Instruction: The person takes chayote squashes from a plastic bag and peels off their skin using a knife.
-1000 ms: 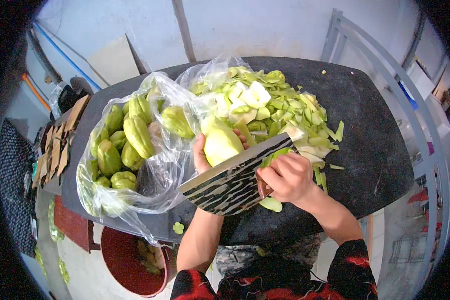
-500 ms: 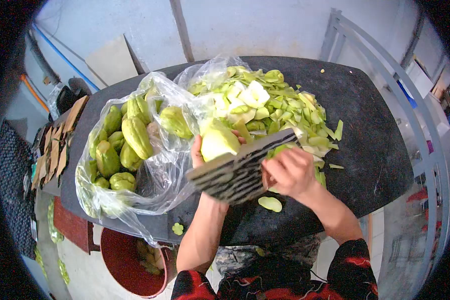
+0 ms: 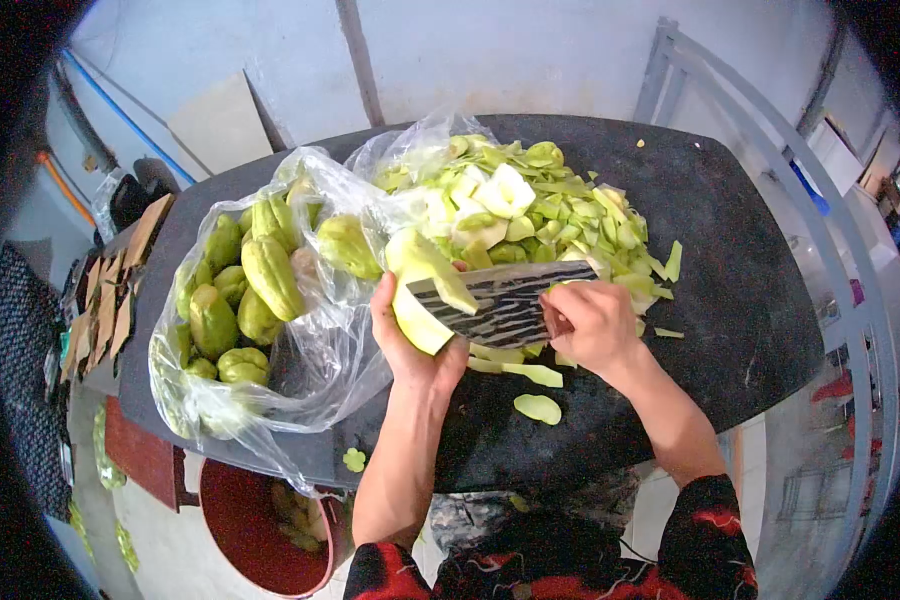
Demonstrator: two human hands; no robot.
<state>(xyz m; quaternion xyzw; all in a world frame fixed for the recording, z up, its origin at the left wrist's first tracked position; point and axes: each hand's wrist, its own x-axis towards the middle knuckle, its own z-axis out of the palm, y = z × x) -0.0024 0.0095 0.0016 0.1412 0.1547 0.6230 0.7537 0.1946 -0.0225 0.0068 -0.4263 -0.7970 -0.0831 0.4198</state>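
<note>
My left hand (image 3: 415, 352) is wrapped round a pale green, peeled chayote (image 3: 417, 318), held at the middle of the table. Closed on the handle end of a broad cleaver (image 3: 505, 305) with a black-and-white striped blade is my right hand (image 3: 592, 322). The far end of the blade lies against the chayote, where a slice stands partly over it. Beyond the blade rises a heap of green peelings (image 3: 570, 215) with pale pieces among them. Several unpeeled chayotes (image 3: 270, 275) fill a clear plastic bag (image 3: 335, 375) to the left.
The dark table (image 3: 740, 270) has an oval slice (image 3: 538, 408) and a small green piece (image 3: 354, 459) near its front edge. Below it at the left stands a red bucket (image 3: 255, 530). Grey metal rails (image 3: 860, 330) run along the right side.
The cleaver has turned flatter, its blade now against the chayote. My left hand has shifted its hold and shows more openly. A strip of peel now lies on the table below the blade.
</note>
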